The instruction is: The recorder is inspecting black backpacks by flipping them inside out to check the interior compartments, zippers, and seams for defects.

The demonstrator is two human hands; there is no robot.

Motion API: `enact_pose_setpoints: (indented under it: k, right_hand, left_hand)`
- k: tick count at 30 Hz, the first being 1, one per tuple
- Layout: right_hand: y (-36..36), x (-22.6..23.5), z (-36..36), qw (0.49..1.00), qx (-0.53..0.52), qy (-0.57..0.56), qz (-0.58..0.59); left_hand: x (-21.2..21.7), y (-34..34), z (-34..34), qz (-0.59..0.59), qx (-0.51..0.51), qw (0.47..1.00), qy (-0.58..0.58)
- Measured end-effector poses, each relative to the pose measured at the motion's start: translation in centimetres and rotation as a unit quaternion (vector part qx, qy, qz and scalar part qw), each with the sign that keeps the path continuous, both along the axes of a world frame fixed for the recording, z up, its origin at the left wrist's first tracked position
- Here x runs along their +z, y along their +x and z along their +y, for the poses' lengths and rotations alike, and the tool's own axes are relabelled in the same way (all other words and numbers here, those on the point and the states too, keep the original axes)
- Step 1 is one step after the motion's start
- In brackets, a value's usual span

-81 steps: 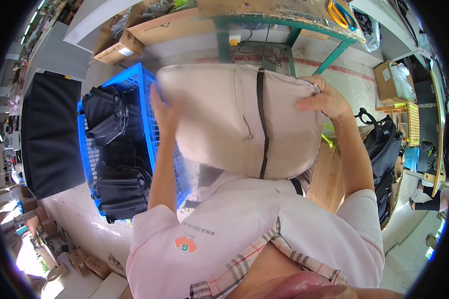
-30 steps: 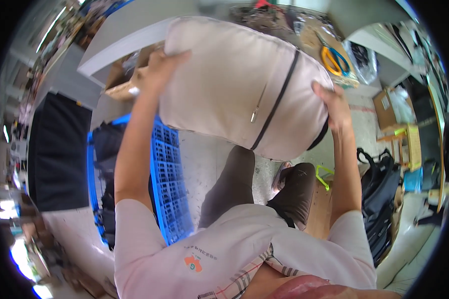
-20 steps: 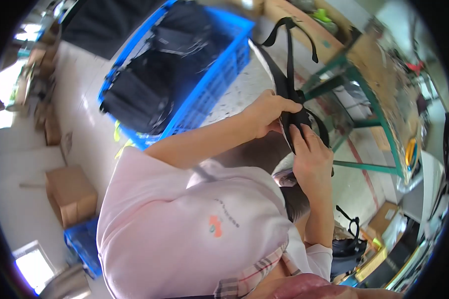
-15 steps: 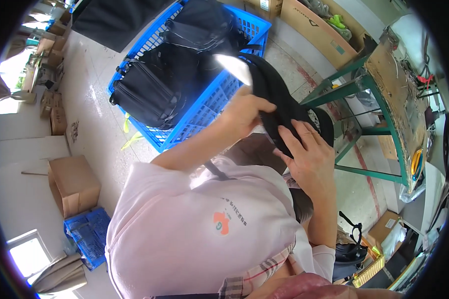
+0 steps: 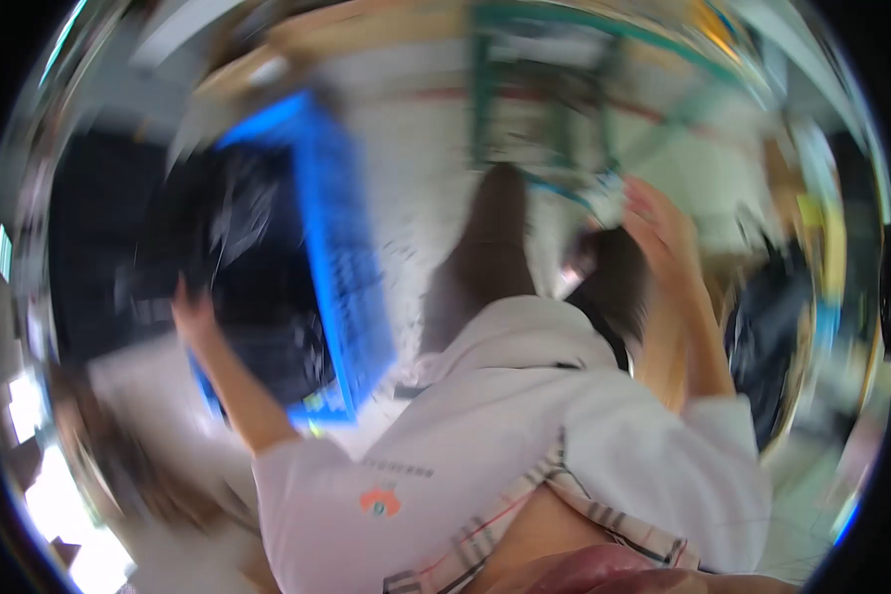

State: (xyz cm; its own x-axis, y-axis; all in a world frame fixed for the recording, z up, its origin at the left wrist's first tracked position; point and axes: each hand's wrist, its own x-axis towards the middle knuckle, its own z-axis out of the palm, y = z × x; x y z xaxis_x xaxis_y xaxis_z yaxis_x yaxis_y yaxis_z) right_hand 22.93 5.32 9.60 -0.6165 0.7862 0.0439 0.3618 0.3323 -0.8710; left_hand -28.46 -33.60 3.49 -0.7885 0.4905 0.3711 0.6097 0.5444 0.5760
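Motion blurs much of the view. My left hand (image 5: 196,315) reaches out to the left, closed at the lower edge of a black bag (image 5: 183,223); the fingers are partly lost against the dark fabric. That bag is over or against the left side of a blue plastic crate (image 5: 351,262), and I cannot tell which. Other black bags (image 5: 272,307) fill the crate. On the right, my right hand (image 5: 663,233) is raised above my right leg, fingers apart, with nothing seen in it.
A green metal frame (image 5: 480,89) stands ahead on the pale floor (image 5: 401,158). Cardboard (image 5: 376,45) lines the far side. Dark items (image 5: 770,317) are at my right, and a large black shape (image 5: 94,238) is beyond the crate on the left.
My view has turned right, so the crate now appears at the left. My right hand has let go of the black item both hands held. My left hand has swung left to the crate.
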Motion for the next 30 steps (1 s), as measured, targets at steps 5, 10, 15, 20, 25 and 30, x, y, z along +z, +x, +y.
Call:
enact_pose_setpoints:
  k: [5,10,15,20,25,30]
  right_hand:
    - [13.2,-2.2,-2.0,0.942,-0.256,0.087,-0.199]
    - [30.2,-4.5,-11.8,0.661,-0.629,0.048,-0.407]
    - [42.4,-6.2,-20.2,0.385,-0.734,-0.094,-0.552]
    - [51.4,-11.2,-28.7,0.565,-0.717,-0.18,-0.367]
    - [52.7,-13.1,-29.2,0.535,-0.748,-0.173,-0.353]
    - [53.4,-9.8,-27.8,0.499,-0.82,-0.059,-0.275]
  left_hand:
    - [-9.6,5.3,7.8,-0.023,-0.104,0.916,-0.387]
    - [-15.1,16.3,18.6,-0.573,-0.037,0.796,0.194]
    - [-6.5,25.1,27.6,-0.464,-0.148,0.872,-0.054]
    - [-6.1,24.7,29.2,-0.502,-0.199,0.814,-0.215]
    - [-5.8,27.3,28.8,-0.491,-0.212,0.803,-0.262]
    - [-5.4,29.1,29.5,-0.469,-0.259,0.8,-0.269]
